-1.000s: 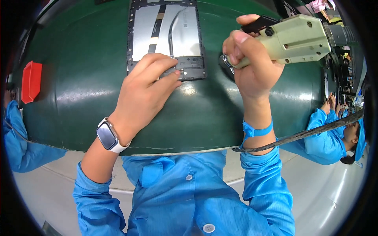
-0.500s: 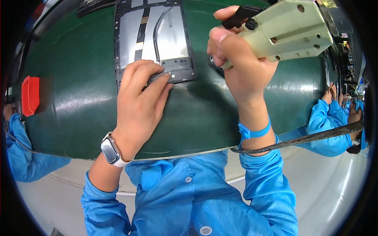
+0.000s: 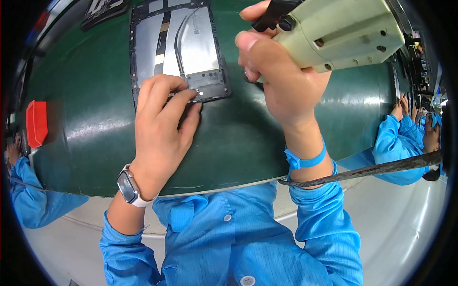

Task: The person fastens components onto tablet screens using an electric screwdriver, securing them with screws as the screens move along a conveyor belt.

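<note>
An opened tablet [image 3: 202,52], with silver metal panels, a black frame and a dark cable across its inside, lies on the green work surface. My left hand [image 3: 160,114] is on its near edge, fingers bent and closed there, tips beside a small metal part. What lies under the fingertips is hidden. In my right hand [image 3: 286,76], raised to the right of the tablet, is a bulky pale green power tool [image 3: 348,35] with black fittings. The fingers wrap round its narrower end. That end's tip is hidden behind the hand.
A red tray [image 3: 37,124] stands at the left on the green work surface [image 3: 229,157]. Another dark device [image 3: 102,12] lies at the far left. A dark cable [image 3: 381,167] runs from my right wrist strap to the right. People in blue sleeves sit at both sides.
My right hand and the power tool have shifted left, nearer the tablet. The tablet and my left hand appear slightly farther left too. Both grips stay as they were.
</note>
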Tool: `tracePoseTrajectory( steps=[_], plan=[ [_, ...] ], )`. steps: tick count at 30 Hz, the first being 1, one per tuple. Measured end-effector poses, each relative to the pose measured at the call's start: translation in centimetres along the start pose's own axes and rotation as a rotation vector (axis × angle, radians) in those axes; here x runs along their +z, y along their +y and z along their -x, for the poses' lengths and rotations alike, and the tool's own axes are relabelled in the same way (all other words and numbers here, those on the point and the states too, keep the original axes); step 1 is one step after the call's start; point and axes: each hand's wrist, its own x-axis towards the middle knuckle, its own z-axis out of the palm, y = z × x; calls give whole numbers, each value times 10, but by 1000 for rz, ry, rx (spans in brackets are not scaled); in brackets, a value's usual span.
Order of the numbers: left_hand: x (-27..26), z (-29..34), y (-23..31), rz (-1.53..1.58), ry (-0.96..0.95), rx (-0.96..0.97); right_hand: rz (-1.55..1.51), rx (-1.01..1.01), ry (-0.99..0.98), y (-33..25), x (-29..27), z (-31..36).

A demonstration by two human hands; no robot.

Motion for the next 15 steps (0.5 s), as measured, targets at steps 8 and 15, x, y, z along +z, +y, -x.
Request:
tracePoseTrajectory(
  steps=[8,15],
  plan=[
    [1,-1,10,-275,-84,68,14,-70,-17,4,3,0],
    [-18,-2,-24,195,-29,-81,18,204,57,-21,7,4]
  ],
)
